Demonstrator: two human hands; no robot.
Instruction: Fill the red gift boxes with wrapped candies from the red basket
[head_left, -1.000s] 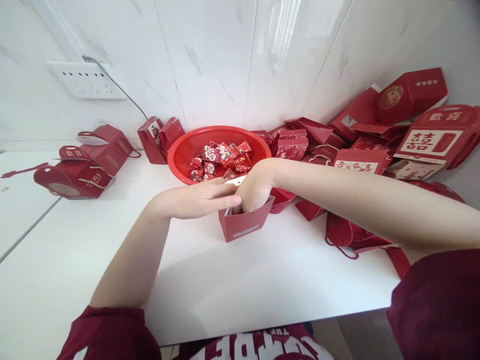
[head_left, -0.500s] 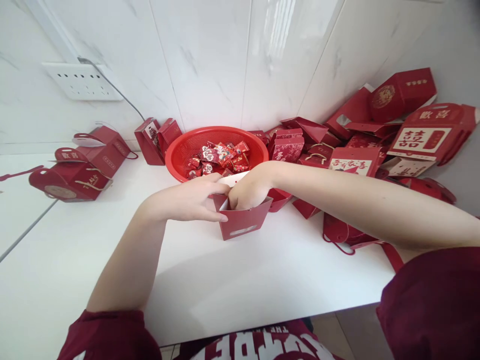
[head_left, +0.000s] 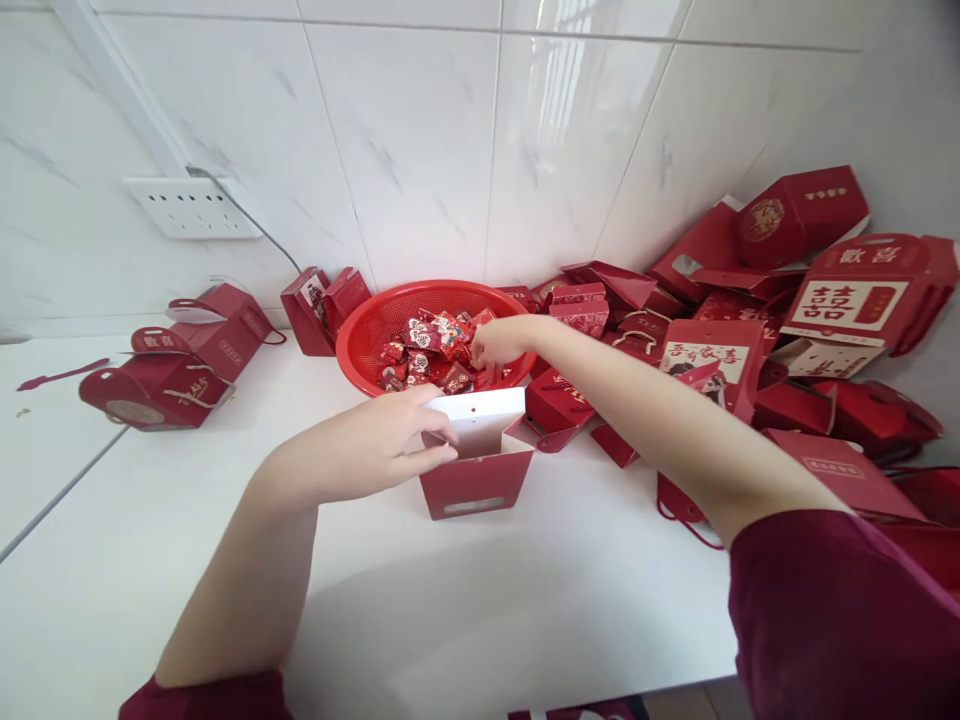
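An upright red paper gift box (head_left: 476, 487) with a white inside stands on the table, its top flaps up. At its left rim is my left hand (head_left: 401, 437), thumb outside and fingers over the edge, gripping the side. Behind it sits a red plastic basket (head_left: 351, 345) with several wrapped candies (head_left: 442, 335) in it. My right hand (head_left: 501, 345) is down among the candies at the basket's right side, fingers curled. The fingertips are partly hidden, so what they grip does not show.
Several red gift boxes (head_left: 840, 300) are heaped on the right, some near my right forearm. More handled boxes (head_left: 169, 385) stand on the left, and small boxes (head_left: 311, 310) beside the basket. A socket strip (head_left: 195, 208) with a cable is on the tiled wall (head_left: 420, 130).
My right hand has come out of the gift box and moved back into the basket of candies. My left hand stays on the box's rim. The view has tilted upward slightly.
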